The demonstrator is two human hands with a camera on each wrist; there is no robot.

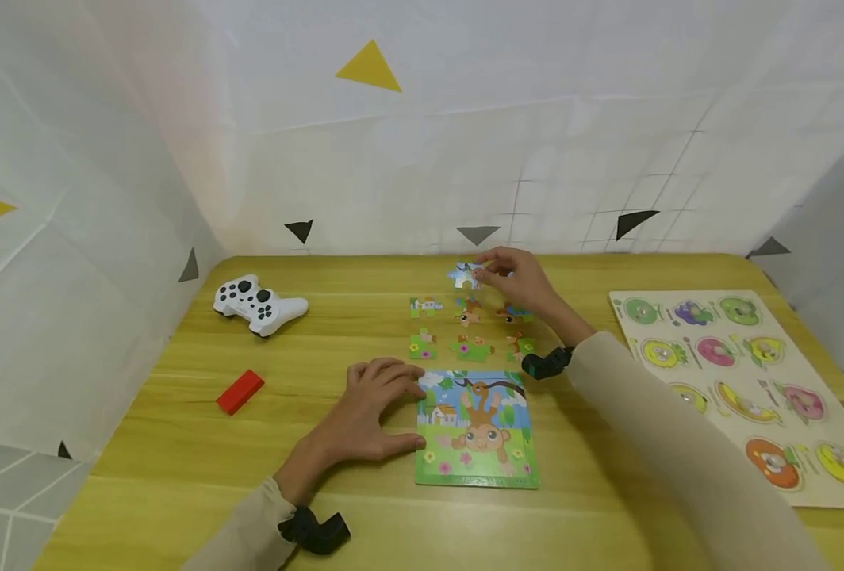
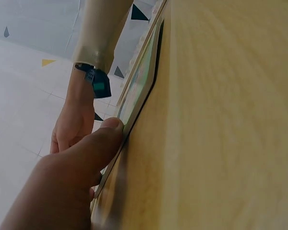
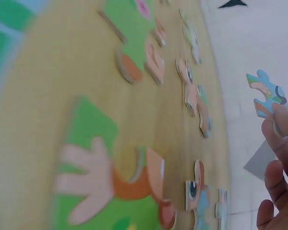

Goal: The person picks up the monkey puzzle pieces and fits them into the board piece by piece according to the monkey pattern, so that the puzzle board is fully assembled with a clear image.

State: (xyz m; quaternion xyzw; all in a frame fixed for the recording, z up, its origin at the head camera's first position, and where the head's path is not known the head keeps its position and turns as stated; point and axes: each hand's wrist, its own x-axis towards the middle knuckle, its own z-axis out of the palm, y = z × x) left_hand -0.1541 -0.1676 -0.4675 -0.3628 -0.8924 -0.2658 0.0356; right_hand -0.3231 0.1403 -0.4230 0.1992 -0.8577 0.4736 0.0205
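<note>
A white game controller (image 1: 258, 305) and red block (image 1: 239, 392) sit left, a fruit board (image 1: 807, 498) right. The right hand (image 1: 520, 279) pinches 1 bumpy puzzle piece (image 1: 464, 275), blue with some brown, above the table's (image 1: 151, 476) far side. The left hand (image 1: 366, 412), spread wide, touches the monkey board (image 1: 479, 438).

One left hand (image 1: 374, 414) and one right hand (image 1: 520, 279), two sleeves (image 1: 679, 452) and two wrist cameras (image 1: 316, 533) show over one surface (image 1: 179, 476), along with one puzzle board (image 1: 475, 479), one controller (image 1: 261, 305), one block (image 1: 239, 392) and one fruit board (image 1: 679, 331) with eleven fruits (image 1: 716, 351) visible. The pieces (image 1: 475, 349) seem to number eight, though the right hand partly covers the far row: three in the near row, three in the middle row, one in the fingers and one behind them. Three yellow triangles (image 1: 370, 68) mark the walls (image 1: 429, 174).
</note>
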